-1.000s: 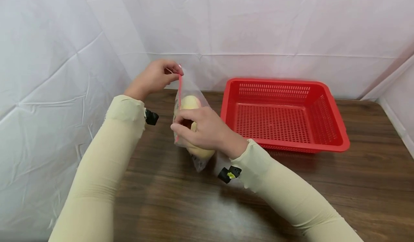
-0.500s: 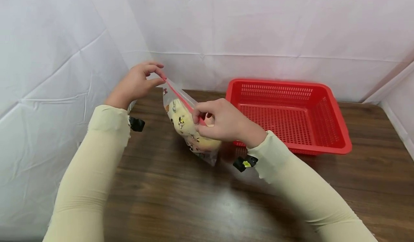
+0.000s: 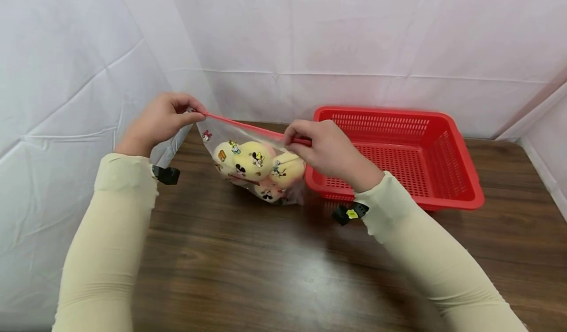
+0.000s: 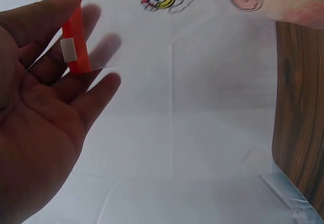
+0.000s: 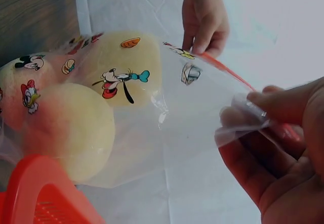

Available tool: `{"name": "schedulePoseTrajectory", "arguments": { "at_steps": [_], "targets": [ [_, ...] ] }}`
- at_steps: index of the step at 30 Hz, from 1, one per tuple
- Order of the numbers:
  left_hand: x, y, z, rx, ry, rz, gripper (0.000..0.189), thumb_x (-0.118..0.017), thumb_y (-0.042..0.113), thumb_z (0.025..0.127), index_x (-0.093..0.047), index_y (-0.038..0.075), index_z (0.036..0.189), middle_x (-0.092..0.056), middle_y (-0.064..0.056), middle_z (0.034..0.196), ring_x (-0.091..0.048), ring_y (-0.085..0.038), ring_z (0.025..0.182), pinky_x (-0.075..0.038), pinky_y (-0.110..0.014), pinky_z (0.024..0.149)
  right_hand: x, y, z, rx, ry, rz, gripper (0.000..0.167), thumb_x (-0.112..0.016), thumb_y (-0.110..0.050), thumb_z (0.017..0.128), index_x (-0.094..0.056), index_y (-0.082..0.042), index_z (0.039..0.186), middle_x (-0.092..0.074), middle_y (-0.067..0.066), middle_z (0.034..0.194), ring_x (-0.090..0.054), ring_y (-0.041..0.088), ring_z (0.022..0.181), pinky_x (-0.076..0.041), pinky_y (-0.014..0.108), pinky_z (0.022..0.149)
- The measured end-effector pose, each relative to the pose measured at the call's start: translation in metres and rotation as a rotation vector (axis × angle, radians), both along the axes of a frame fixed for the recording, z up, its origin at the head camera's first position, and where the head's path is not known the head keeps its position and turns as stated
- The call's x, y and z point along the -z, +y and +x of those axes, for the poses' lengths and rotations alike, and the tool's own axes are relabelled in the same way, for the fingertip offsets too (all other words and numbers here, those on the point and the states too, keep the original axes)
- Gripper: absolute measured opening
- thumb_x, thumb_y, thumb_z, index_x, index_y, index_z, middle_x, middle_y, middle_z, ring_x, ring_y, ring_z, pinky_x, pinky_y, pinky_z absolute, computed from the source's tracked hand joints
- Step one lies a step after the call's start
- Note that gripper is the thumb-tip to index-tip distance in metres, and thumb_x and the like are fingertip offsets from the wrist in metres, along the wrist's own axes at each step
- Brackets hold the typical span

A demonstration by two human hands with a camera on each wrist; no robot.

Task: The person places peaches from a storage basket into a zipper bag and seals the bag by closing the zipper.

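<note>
A clear zip bag (image 3: 221, 133) printed with cartoon characters hangs between my hands, its red zip strip (image 3: 243, 124) running along the top. Inside sit several round, pale yellow and pink fruits (image 5: 76, 133) that look like peaches. My left hand (image 3: 160, 120) pinches the left end of the strip between thumb and fingers. A small pale tab (image 4: 69, 50) shows on the strip there in the left wrist view. Near the other end, my right hand (image 3: 325, 150) pinches the strip and the film at the bag's corner.
A red perforated plastic basket (image 3: 460, 162) stands to the right, its left edge beside the bag and behind my right hand. The brown wooden table (image 3: 221, 263) runs below. White cloth (image 3: 354, 36) hangs at the back and on the left.
The bag has turned from edge-on to face me, its strip now stretched nearly level. My left hand has moved left and slightly down; my right hand has moved right and up.
</note>
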State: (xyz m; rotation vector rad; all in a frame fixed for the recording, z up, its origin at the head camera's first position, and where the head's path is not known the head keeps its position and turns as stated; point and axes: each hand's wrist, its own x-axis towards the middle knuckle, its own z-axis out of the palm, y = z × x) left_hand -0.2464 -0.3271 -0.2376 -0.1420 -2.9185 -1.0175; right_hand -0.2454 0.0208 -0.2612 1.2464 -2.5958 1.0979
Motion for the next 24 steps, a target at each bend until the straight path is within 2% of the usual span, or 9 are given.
{"name": "schedulePoseTrajectory", "arguments": {
  "at_steps": [2,7,9,12,18,21,24],
  "targets": [
    [-0.002,-0.003,0.004,0.008,-0.007,-0.002,0.017,-0.068,0.024,0.091,-0.073,0.011,0.101,-0.066,0.003,0.091,-0.052,-0.012,0.083,-0.044,-0.020,0.069,-0.001,0.000,-0.001,0.016,-0.010,-0.010,0.007,-0.068,-0.014,0.090,-0.066,-0.016,0.097,-0.072,-0.002,0.092,-0.067,0.010,0.083,-0.055,0.027,0.079],
    [-0.008,-0.012,0.013,0.035,-0.028,0.003,0.018,-0.069,0.022,0.090,-0.075,0.011,0.103,-0.071,0.009,0.089,-0.059,-0.005,0.084,-0.046,-0.015,0.074,-0.001,0.000,-0.003,0.042,-0.028,-0.005,0.021,-0.071,-0.017,0.089,-0.065,-0.016,0.109,-0.073,-0.002,0.102,-0.069,0.011,0.095,-0.055,0.029,0.084],
    [-0.010,-0.015,0.016,0.045,-0.035,0.005,0.018,-0.070,0.021,0.090,-0.075,0.011,0.104,-0.071,0.012,0.089,-0.060,-0.004,0.085,-0.047,-0.014,0.075,-0.002,-0.001,-0.003,0.046,-0.026,0.001,0.022,-0.071,-0.018,0.088,-0.067,-0.016,0.110,-0.074,-0.002,0.101,-0.070,0.009,0.091,-0.055,0.027,0.081],
    [-0.013,-0.021,0.022,0.065,-0.058,0.007,0.017,-0.070,0.018,0.089,-0.075,0.009,0.103,-0.071,0.014,0.087,-0.061,-0.003,0.084,-0.046,-0.014,0.075,-0.004,-0.003,-0.001,0.037,-0.027,0.001,0.015,-0.072,-0.019,0.087,-0.071,-0.016,0.102,-0.075,-0.002,0.094,-0.068,0.007,0.081,-0.055,0.024,0.073],
    [-0.020,-0.033,0.032,0.107,-0.140,0.000,0.015,-0.068,0.014,0.090,-0.074,0.006,0.101,-0.071,0.012,0.087,-0.061,-0.005,0.085,-0.047,-0.015,0.076,-0.011,-0.007,0.005,-0.014,-0.060,0.007,0.010,-0.073,-0.020,0.087,-0.073,-0.016,0.096,-0.075,-0.003,0.090,-0.066,0.005,0.073,-0.053,0.022,0.066],
    [-0.024,-0.037,0.034,0.142,-0.192,0.008,0.014,-0.067,0.013,0.091,-0.073,0.005,0.100,-0.072,0.009,0.087,-0.062,-0.007,0.086,-0.046,-0.017,0.079,-0.014,-0.009,0.006,-0.032,-0.130,0.000,0.010,-0.072,-0.020,0.088,-0.072,-0.015,0.097,-0.074,-0.002,0.090,-0.066,0.010,0.069,-0.054,0.023,0.064],
    [-0.028,-0.041,0.035,0.169,-0.259,0.019,0.015,-0.065,0.013,0.092,-0.072,0.004,0.101,-0.072,0.003,0.086,-0.063,-0.013,0.086,-0.047,-0.019,0.080,-0.015,-0.010,0.003,-0.043,-0.262,-0.027,0.011,-0.072,-0.019,0.087,-0.072,-0.015,0.097,-0.072,0.000,0.087,-0.066,0.016,0.067,-0.056,0.027,0.064]
  ]
}}
